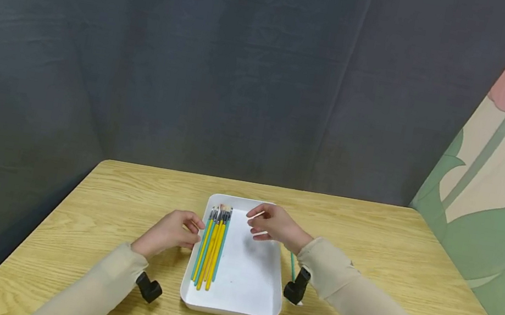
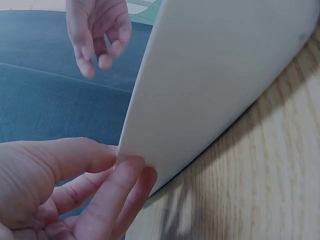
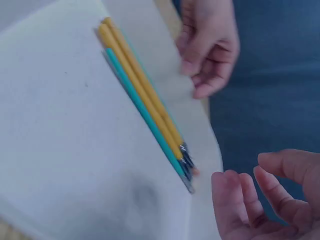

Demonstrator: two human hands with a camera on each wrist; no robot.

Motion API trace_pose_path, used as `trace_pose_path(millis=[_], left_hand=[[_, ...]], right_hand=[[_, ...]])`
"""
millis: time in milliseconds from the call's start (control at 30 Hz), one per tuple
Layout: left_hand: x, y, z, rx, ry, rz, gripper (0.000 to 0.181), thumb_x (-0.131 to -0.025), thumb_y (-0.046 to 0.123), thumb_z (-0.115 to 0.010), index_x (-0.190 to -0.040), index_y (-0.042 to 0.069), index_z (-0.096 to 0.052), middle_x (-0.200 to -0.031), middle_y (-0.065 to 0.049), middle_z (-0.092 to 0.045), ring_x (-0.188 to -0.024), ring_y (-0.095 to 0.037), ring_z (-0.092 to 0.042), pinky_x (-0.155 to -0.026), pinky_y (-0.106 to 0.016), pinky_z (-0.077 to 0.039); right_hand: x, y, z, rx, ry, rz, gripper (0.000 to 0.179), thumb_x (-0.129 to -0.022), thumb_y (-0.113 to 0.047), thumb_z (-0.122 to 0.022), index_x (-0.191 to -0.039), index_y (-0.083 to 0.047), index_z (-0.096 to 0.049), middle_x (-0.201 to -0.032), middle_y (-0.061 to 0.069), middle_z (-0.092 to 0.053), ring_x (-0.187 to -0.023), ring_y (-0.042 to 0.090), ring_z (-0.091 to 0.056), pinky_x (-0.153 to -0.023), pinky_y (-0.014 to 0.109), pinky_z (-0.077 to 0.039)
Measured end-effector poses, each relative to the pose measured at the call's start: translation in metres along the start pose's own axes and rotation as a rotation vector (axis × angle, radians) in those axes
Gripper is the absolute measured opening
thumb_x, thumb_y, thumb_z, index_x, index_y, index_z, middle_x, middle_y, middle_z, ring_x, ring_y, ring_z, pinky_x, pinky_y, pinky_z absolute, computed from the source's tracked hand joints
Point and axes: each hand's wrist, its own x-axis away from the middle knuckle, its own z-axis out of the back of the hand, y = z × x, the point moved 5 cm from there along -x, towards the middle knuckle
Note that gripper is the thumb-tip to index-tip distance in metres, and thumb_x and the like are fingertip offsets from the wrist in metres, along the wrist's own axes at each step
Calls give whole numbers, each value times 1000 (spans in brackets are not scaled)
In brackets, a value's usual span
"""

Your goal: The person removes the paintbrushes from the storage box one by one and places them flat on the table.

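A white rectangular tray (image 1: pixel 247 285) lies on the wooden table. Along its left side rests a bundle of several yellow and teal paintbrushes (image 1: pixel 212 248), bristle ends pointing away from me. My left hand (image 1: pixel 174 232) is at the tray's left wall; in the left wrist view its thumb and fingers (image 2: pixel 125 182) pinch the rim. Over the tray's far right part hovers my right hand (image 1: pixel 275 224), holding nothing. Its fingers (image 3: pixel 230 197) are loosely bent and apart from the thumb, away from the brushes.
To the right of the tray, a thin teal handle (image 1: pixel 292 266) lies on the table (image 1: pixel 368 244), partly hidden by the black wrist camera (image 1: pixel 297 287). A dark curtain (image 1: pixel 247 67) stands behind the table, with a flower-patterned panel (image 1: pixel 499 210) on the right.
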Motion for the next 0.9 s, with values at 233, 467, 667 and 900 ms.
trace_pose_path(millis=[233, 467, 667, 900], left_hand=[[-1, 0, -2, -3, -4, -3, 25, -82, -4, -68, -106, -3, -63, -93, -13, -56, -69, -18, -59, -63, -31, -56], [-1, 1, -1, -5, -1, -4, 24, -82, -4, -68, -105, -3, -63, -92, -13, -56, -69, -18, -58, -62, -30, -56], [-2, 0, -1, -9, 0, 2, 24, -82, -4, -68, -105, -3, -63, -92, -13, -57, -68, -17, -58, -62, -31, -56], [-2, -2, -1, -12, -1, 10, 24, -81, -4, -68, -105, -3, -63, -93, -13, -57, -70, -17, -58, -62, -29, -55]], right_hand=[[-18, 8, -25, 36, 9, -96, 24, -91, -3, -63, -114, 3, -59, -100, 16, -64, -74, 17, -60, -76, 35, -59], [-35, 16, -38, 6, 18, -115, 17, -85, 4, -65, -101, 1, -61, -90, 14, -63, -74, 18, -62, -74, 32, -59], [-43, 22, -47, 39, 24, -107, 17, -83, 4, -67, -98, 1, -60, -79, 9, -59, -65, 13, -57, -64, 24, -56], [-45, 24, -56, 124, 30, -134, 21, -83, 1, -69, -100, -2, -57, -74, 4, -53, -62, 13, -52, -57, 21, -51]])
